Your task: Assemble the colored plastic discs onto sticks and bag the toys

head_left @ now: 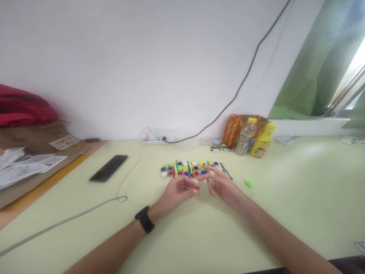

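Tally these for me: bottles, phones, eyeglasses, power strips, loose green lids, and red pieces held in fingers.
Bottles: 2, a clear bottle and a yellow bottle
Phone: 1
Eyeglasses: 1
Power strip: 1
Loose green lid: 1
Red piece in the left hand: 1
Total: 7

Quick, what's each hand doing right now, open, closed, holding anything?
Left hand: closed, fingertips pinching a small red piece.
Right hand: open, fingers spread, nothing visibly held, beside the paint pots.
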The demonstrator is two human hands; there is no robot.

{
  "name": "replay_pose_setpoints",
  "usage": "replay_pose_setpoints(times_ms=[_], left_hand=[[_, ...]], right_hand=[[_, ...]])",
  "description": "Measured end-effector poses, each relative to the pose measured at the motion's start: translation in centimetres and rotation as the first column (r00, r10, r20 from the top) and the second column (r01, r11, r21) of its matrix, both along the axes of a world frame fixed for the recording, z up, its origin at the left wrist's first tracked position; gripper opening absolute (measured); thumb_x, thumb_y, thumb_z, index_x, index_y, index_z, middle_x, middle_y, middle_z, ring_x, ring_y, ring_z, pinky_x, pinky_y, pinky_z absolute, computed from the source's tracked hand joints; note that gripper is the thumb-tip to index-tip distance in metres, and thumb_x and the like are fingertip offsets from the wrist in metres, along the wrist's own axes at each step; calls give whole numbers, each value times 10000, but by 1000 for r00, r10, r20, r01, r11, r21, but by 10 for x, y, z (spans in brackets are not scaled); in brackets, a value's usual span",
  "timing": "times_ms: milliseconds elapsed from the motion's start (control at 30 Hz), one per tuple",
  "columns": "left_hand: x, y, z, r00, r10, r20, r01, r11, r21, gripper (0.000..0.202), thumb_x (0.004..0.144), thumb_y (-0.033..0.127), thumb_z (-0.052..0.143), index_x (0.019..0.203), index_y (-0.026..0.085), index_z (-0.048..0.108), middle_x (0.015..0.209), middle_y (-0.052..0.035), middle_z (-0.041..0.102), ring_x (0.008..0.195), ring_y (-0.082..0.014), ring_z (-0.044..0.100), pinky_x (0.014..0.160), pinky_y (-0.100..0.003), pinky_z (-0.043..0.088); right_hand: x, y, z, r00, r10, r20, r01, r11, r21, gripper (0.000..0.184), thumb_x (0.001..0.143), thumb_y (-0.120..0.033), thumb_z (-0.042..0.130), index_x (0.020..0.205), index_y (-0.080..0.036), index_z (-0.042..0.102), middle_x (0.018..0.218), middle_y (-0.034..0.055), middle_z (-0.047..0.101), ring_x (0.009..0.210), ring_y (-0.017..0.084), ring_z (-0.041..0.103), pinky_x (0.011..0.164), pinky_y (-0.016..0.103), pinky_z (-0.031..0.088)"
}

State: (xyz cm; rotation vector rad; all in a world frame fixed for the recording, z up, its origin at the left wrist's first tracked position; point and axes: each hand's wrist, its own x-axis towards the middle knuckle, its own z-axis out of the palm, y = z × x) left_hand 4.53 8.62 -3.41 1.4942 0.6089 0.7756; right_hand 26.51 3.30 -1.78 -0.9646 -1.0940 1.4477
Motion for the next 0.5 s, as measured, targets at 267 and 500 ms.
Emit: replay_pose_setpoints(times_ms=[267,500], left_hand=[[0,0,-1,1000,12,-19,-12,1000,0,268,801,342,804,922,166,642,940,-73,695,822,-184,670,727,-301,548],[0,-1,2,1000,13,-12,-13,1000,7,279,789,339,815,932,164,651,945,-74,698,866,-200,679,757,-310,550]], right_hand=[[1,1,0,1000,-7,20,7,1000,27,436,912,-501,594,1257,-233,612,694,-3,596,478,100,365,494,268,262],[-6,-1,-2,974,89,206,-98,995,36,521,905,-551,605,1314,-229,618,750,-2,573,557,104,425,542,261,342]])
